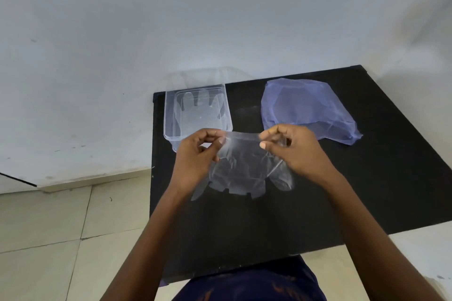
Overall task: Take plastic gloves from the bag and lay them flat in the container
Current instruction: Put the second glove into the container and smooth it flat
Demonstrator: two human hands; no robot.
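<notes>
In the head view, the left hand (pixel 198 154) and the right hand (pixel 293 151) each pinch the top edge of a clear plastic glove (pixel 241 173) above the black table (pixel 367 190). The clear container (pixel 171 117), far left, holds a flat glove. The blue bag (pixel 308 110) lies far right.

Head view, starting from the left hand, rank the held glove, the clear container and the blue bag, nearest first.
1. Held glove: pinched in the left hand itself.
2. Clear container: just beyond the hand, at the table's far left.
3. Blue bag: far right, past the right hand.
</notes>
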